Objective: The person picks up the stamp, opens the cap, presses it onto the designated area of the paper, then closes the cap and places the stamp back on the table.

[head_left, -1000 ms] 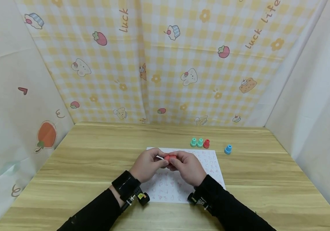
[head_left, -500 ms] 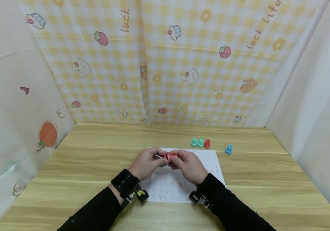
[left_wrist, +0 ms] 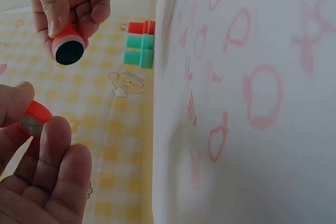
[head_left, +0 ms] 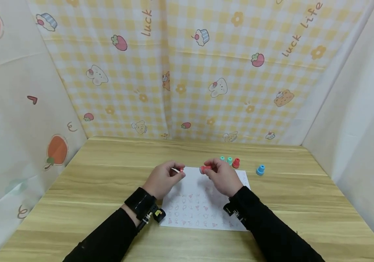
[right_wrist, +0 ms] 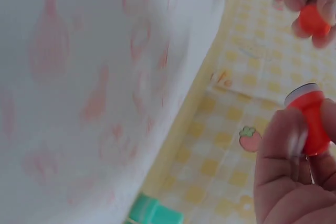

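Observation:
My right hand (head_left: pixel 223 177) pinches a red stamp (head_left: pixel 205 169) on its side, its end pointing left. In the left wrist view the round dark face of that stamp (left_wrist: pixel 69 52) shows uncovered, with a pale band around it. My left hand (head_left: pixel 161 179) pinches a small red cap (left_wrist: pixel 41 110) between thumb and fingers, apart from the stamp. Both hands are over the far half of a white paper sheet (head_left: pixel 190 209) that carries rows of small pink-red printed figures.
Behind the sheet stand two green stamps (head_left: pixel 229 161) and another red stamp (head_left: pixel 236 163), partly hidden by the right hand. A blue stamp (head_left: pixel 260 170) stands farther right. The wooden table (head_left: pixel 108 160) ends at a yellow checked cloth (head_left: pixel 190 72).
The cap has come off the red stamp. My right hand has moved right and away with the stamp, while my left hand has moved slightly left with the cap.

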`<state>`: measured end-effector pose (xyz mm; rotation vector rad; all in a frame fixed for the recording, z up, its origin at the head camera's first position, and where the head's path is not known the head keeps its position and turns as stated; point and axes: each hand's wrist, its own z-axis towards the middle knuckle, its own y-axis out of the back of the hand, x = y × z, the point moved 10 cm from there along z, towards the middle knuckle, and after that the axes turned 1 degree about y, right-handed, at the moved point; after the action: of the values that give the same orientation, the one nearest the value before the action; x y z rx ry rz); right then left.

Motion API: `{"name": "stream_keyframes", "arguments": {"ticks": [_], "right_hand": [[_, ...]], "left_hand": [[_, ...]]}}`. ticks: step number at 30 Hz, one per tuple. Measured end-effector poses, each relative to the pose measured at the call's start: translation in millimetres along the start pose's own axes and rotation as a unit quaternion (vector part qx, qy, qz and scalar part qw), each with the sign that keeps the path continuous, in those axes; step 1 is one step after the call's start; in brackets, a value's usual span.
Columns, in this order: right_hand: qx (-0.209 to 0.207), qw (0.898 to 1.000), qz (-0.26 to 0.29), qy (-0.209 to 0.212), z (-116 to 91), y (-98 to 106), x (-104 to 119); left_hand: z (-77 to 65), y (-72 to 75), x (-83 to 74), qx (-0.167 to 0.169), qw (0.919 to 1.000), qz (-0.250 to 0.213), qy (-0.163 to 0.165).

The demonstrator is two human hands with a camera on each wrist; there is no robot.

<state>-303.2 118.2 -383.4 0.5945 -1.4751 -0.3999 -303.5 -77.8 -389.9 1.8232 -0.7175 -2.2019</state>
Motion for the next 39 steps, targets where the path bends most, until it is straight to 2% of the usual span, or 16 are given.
{"name": "stream_keyframes", "arguments": {"ticks": [8, 11, 15, 21, 27, 39], "right_hand": [[0.031, 0.992, -0.112, 0.041, 20, -5, 14], [0.039, 0.988, -0.143, 0.042, 28, -10, 14], [0.047, 0.985, -0.165, 0.036, 35, -14, 10], [0.060, 0.976, -0.201, 0.061, 42, -20, 9], [0.078, 0.971, -0.216, 0.066, 45, -27, 6], [0.083, 0.965, -0.241, 0.067, 47, -33, 2]], "left_hand": [[0.6, 5.7, 3.1, -0.007, 0.9999, 0.009, 0.012], [0.9, 6.3, 3.0, -0.007, 0.9998, 0.013, 0.013], [1.4, 6.3, 3.1, -0.007, 0.9997, 0.020, 0.010], [1.4, 6.4, 3.4, -0.007, 0.9996, 0.025, 0.008], [1.7, 5.0, 3.5, -0.004, 0.9997, 0.022, 0.005], [1.7, 3.2, 4.9, -0.003, 0.9996, 0.026, 0.010]]}}
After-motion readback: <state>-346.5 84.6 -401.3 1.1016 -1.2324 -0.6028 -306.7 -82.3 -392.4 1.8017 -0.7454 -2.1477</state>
